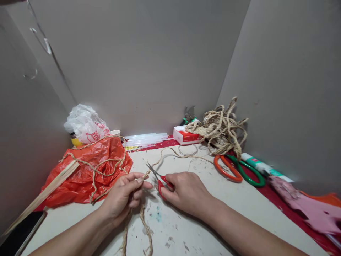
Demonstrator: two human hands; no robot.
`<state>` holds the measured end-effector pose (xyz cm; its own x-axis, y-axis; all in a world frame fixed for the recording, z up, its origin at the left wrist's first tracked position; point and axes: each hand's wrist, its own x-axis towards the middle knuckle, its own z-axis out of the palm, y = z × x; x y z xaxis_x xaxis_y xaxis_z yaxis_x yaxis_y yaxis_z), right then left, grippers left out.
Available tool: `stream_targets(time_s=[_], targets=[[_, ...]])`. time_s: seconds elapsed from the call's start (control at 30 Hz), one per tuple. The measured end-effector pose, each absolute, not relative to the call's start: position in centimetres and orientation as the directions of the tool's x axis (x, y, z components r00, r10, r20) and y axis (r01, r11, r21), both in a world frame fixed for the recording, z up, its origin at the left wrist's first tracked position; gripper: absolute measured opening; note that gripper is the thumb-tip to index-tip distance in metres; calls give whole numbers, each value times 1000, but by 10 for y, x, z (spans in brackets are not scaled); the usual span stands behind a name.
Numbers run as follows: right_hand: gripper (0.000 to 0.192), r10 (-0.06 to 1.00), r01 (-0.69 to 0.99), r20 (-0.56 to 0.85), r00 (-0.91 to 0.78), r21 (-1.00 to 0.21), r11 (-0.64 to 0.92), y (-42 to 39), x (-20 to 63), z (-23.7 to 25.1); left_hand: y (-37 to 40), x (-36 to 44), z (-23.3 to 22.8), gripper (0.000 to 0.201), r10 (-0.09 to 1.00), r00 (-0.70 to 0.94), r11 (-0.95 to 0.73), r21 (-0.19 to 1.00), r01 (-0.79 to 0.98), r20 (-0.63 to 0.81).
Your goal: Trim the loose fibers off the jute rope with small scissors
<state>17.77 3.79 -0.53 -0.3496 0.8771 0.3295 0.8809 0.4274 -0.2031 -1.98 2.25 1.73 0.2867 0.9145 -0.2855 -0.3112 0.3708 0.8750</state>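
At the tabletop's [202, 213] near edge, the left hand [124, 197] is pinching the jute twine [145, 176] in a closed grip; the right hand [186, 192] is squeezing small red scissors [157, 176], blades parted, pointing toward ten o'clock, beside the twine.

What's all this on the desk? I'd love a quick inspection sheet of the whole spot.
Surface: pale table, speckled with stains.
Job's things: jute cord pinched in the left hand; small red scissors in the right hand, blades open beside the cord.
Clutter: orange plastic bag, white bag, tangled cord bundle, red box, large orange and green scissors, glue tube, clear sticks, pink scraps.
Hands: both bare, both gripping.
Cables: nothing seen.
Surroundings: grey cardboard walls on three sides.
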Motion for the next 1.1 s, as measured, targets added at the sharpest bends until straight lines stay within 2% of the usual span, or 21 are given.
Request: stream_targets(time_s=[0.13, 0.23, 0.47, 0.67, 0.97, 1.1], targets=[[22, 857, 858, 341, -386, -208, 469, 34, 177, 0, 24, -20, 17, 17, 934, 246, 334, 879, -340, -260], [21, 836, 851, 343, -429, -158, 501, 30, 174, 5, 25, -20, 18, 17, 943, 227, 312, 879, -361, -241], [23, 836, 899, 398, -376, -61, 433, 27, 169, 2, 25, -20, 13, 20, 950, 212, 297, 879, -373, -231], [26, 835, 911, 411, -365, -29, 412, 28, 169, -3, 27, -20, 10, 23, 950, 217, 293, 879, -376, -223], [28, 869, 905, 335, -365, -92, 416, 30, 171, 0, 27, -21, 9, 24, 942, 259, 309, 860, -407, -215], [28, 859, 901, 355, -369, -89, 424, 30, 171, -1, 27, -22, 9, 22, 930, 292, 334, 847, -413, -224]])
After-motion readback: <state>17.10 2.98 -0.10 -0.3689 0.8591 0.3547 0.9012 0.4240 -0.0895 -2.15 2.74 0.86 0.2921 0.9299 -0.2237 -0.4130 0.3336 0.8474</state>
